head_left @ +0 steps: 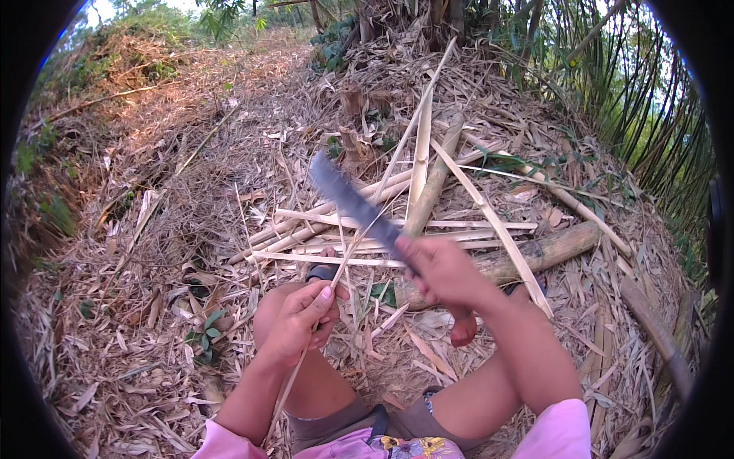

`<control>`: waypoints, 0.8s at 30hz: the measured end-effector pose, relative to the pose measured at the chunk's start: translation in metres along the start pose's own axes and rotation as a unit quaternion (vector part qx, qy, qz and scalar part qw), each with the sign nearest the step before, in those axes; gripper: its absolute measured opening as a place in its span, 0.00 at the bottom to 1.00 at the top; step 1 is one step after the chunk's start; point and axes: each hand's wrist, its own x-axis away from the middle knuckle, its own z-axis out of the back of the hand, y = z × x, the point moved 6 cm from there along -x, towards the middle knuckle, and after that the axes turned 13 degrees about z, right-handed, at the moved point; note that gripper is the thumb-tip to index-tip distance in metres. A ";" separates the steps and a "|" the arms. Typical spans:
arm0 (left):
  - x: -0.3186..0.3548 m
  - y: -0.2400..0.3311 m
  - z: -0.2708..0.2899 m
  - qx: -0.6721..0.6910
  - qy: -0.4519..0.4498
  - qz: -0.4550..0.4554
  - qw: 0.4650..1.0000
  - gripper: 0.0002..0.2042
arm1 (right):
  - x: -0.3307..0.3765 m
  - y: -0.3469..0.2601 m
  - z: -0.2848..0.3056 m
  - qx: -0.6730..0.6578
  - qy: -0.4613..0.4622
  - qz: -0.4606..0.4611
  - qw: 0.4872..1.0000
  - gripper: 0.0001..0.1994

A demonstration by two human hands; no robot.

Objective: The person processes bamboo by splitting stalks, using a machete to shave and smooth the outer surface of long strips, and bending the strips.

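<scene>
My left hand [306, 317] is closed around a thin, pale bamboo strip [287, 392]. One end of the strip runs back toward my lap, and the other slants up and away past the blade. In my right hand [443, 271] is a machete [353, 202], its dark handle gripped in closed fingers. The broad grey blade points up and to the left above the strip, slightly blurred; I cannot tell whether the two touch. Beyond my hands lie several split bamboo strips [466, 225], crossing one another on the ground.
A thick bamboo pole [539, 256] lies to the right, with another bamboo pole [437, 177] sloping away from it. Cut stumps [353, 145] stand farther off. Dry leaves [145, 344] cover the ground, and green bamboo stalks [650, 122] rise at the right.
</scene>
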 end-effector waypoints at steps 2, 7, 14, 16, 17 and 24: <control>0.001 -0.001 0.001 0.020 -0.009 0.012 1.000 0.20 | 0.003 -0.006 -0.013 -0.003 -0.024 0.047 0.999 0.28; 0.000 -0.004 0.001 0.043 -0.032 0.058 0.997 0.19 | -0.006 0.003 -0.002 -0.045 0.004 0.010 0.999 0.29; -0.002 -0.007 -0.003 0.020 -0.015 0.058 0.998 0.22 | -0.006 0.006 -0.004 -0.126 0.023 -0.033 0.991 0.27; -0.003 -0.008 -0.004 0.027 -0.019 0.073 0.997 0.22 | 0.008 0.003 -0.026 -0.067 -0.053 -0.054 0.995 0.27; -0.004 -0.010 -0.004 0.031 -0.020 0.081 0.996 0.22 | 0.013 0.001 -0.034 -0.036 -0.091 -0.063 0.993 0.26; -0.009 -0.013 -0.007 0.071 -0.040 0.090 0.993 0.22 | 0.005 -0.001 -0.017 -0.028 -0.011 -0.042 0.999 0.29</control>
